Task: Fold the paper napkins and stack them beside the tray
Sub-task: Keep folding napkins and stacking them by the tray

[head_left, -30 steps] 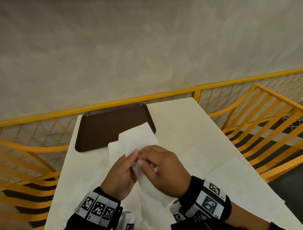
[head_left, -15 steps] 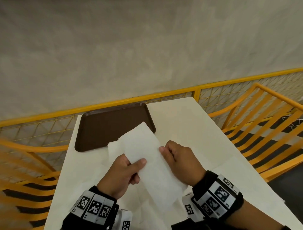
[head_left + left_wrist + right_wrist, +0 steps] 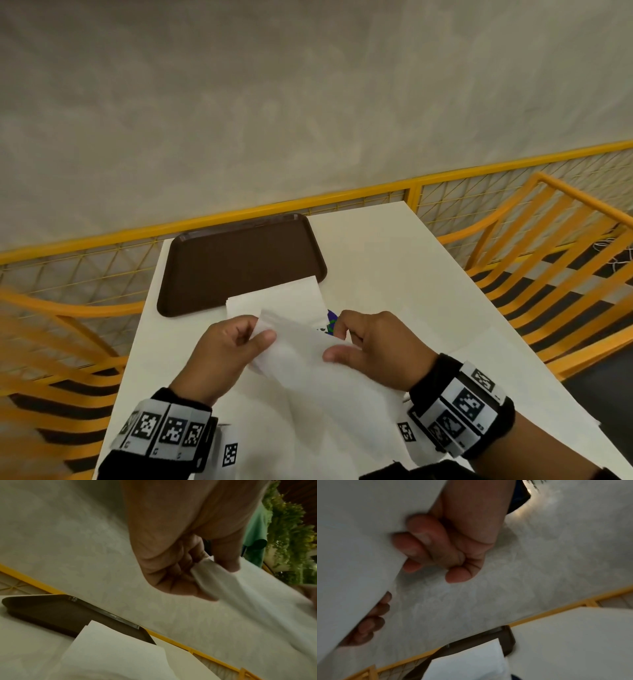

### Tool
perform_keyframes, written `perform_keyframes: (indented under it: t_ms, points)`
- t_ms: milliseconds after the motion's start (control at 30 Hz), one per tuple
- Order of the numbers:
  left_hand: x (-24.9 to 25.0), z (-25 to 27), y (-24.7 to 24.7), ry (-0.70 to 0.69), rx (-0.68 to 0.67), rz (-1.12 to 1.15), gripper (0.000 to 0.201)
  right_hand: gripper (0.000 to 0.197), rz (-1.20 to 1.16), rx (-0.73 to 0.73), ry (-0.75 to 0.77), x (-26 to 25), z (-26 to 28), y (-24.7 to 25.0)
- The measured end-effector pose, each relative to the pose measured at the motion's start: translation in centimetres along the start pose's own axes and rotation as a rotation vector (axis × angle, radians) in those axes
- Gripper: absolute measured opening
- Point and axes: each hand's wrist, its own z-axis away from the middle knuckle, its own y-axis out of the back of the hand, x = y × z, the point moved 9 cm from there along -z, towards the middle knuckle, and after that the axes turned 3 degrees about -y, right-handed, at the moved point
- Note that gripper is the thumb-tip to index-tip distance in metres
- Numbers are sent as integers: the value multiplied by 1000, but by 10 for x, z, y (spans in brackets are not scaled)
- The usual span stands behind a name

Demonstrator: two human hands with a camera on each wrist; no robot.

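A white paper napkin [image 3: 308, 359] hangs between my hands above the table, its far edge level with my fingertips. My left hand [image 3: 260, 330] pinches its left edge between thumb and curled fingers, as the left wrist view shows at the napkin's folded edge [image 3: 211, 574]. Thumb on top and fingers underneath, my right hand [image 3: 337, 341] grips the right edge; its fingers [image 3: 423, 545] curl against the sheet [image 3: 351, 547]. A stack of folded napkins [image 3: 274, 299] lies at the near right corner of the brown tray [image 3: 239, 260], overlapping its rim.
The white table [image 3: 394, 267] ends at a yellow mesh railing [image 3: 342, 202] and a grey wall. Yellow slatted chairs [image 3: 548, 260] flank both sides. Flat white sheets [image 3: 486, 363] lie on the table to the right. A blue and green print [image 3: 330, 323] peeks out by my right fingers.
My hands have moved apart along the napkin. Its far end has come down toward me, uncovering the stack by the tray.
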Motion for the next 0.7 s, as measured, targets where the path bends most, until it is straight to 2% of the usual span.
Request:
perform_keyframes:
  t_ms: [67,100,167,267,333,400,467,533,700]
  points:
    - [-4,-3,8,6,115,-48,9,27,-163,-134,-126,12,-1,-9]
    - [-9,-4,13,12,164,-21,9,18,-256,-218,-178,16,1,-15]
    - [-21,-8,24,38,249,49,10,17,-502,-276,-286,26,5,-20]
    - [-39,-15,32,79,312,88,11,16,-929,-108,-453,52,3,-19]
    - [-48,-21,29,95,334,113,11,9,-1051,2,-555,68,3,-23]
    - [-60,-28,24,124,351,130,12,18,-1032,87,-626,83,2,-28]
    - [-75,-37,25,165,391,107,14,11,-928,143,-658,93,3,-26]
    - [-94,-48,29,237,441,89,16,4,-808,163,-670,102,5,-24]
    - [-137,-76,44,378,536,73,20,9,-686,187,-712,131,24,-16]
